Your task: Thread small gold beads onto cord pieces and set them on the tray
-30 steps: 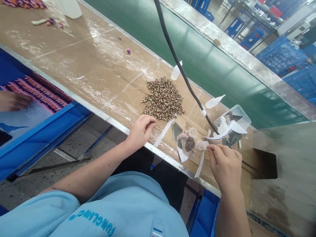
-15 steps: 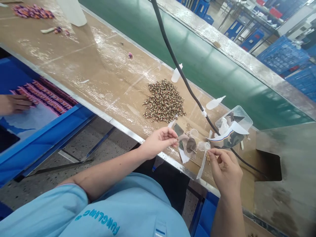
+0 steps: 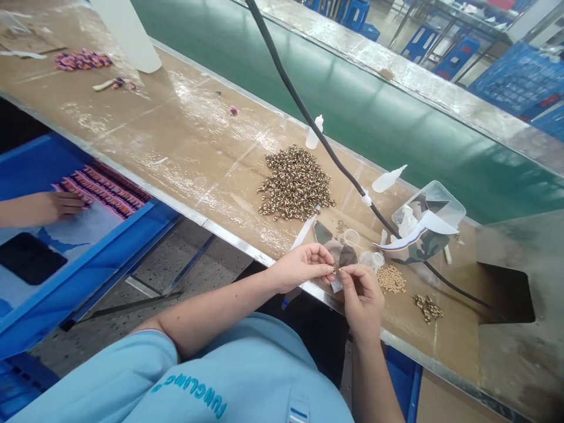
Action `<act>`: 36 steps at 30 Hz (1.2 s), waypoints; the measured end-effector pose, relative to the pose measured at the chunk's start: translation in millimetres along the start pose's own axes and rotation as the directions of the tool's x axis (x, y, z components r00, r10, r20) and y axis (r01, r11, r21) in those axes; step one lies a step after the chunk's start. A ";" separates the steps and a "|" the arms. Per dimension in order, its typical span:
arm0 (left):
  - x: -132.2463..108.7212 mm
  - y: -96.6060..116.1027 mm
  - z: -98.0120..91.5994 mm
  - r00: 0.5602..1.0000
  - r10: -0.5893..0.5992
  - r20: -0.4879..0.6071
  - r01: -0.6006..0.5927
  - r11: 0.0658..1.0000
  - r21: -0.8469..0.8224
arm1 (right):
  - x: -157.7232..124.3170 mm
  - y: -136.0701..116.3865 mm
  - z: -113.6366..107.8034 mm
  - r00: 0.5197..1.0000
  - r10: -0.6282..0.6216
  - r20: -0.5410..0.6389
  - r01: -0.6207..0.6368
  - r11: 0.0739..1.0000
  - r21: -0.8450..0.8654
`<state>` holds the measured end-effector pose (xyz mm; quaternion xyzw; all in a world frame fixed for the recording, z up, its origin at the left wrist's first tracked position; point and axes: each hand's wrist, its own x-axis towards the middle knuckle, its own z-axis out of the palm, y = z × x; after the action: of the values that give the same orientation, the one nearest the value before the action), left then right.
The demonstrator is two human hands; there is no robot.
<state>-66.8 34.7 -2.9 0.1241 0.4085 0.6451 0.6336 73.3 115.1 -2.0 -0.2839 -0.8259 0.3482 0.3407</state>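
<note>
My left hand (image 3: 309,268) and my right hand (image 3: 362,296) meet fingertip to fingertip over the table's near edge, both pinched closed. A tiny brownish thing shows between the tips, too small to name. Just behind them lie camouflage and brown fabric scraps (image 3: 348,255) and a small clear plastic cup (image 3: 373,260). Right of my right hand are a heap of small tan beads (image 3: 391,279) and a little cluster of dark brown-and-gold pieces (image 3: 427,308). A large pile of similar brown-and-gold pieces (image 3: 295,183) sits beyond my left hand.
A black cable (image 3: 291,85) crosses above the table. Small white bottles (image 3: 314,134) stand or lie along the back edge. A clear tub (image 3: 449,205) holds scraps. At left, another person's hand (image 3: 66,205) touches pink-purple strips (image 3: 103,188) in a blue tray (image 3: 145,226).
My right hand has moved left from beside the clear cup to meet my left hand's fingertips. The tan beads and dark cluster have come into fuller view. The view has shifted slightly.
</note>
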 end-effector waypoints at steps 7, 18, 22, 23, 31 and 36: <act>-0.1 1.3 3.0 1.000 -0.016 -0.015 0.016 1.000 0.025 | 1.6 -1.9 -1.7 0.999 -0.037 0.023 0.038 0.999 -0.034; -0.8 1.2 5.1 0.999 -0.011 -0.036 0.013 0.999 0.044 | -2.3 -1.4 -1.2 0.988 -0.153 0.009 0.152 0.973 -0.176; -1.7 1.8 6.5 0.998 -0.020 -0.052 0.024 0.996 0.081 | -3.1 2.0 -4.1 0.976 -0.212 0.044 0.216 0.949 -0.230; -1.7 2.1 6.6 0.998 -0.024 -0.052 0.029 0.995 0.092 | -2.4 2.5 -5.6 0.972 -0.226 0.064 0.235 0.942 -0.240; -0.3 1.9 4.6 0.998 -0.045 -0.034 0.049 0.991 0.122 | 0.8 -2.7 -12.5 0.956 -0.252 0.152 0.291 0.881 -0.372; -0.3 0.4 5.2 0.998 -0.046 -0.048 0.052 0.991 0.124 | 1.3 -3.6 -13.4 0.943 -0.282 0.179 0.329 0.875 -0.355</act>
<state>-63.5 36.4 0.8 0.1390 0.4654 0.6050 0.6309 81.8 119.0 8.2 -0.1887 -0.9311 0.1401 0.2791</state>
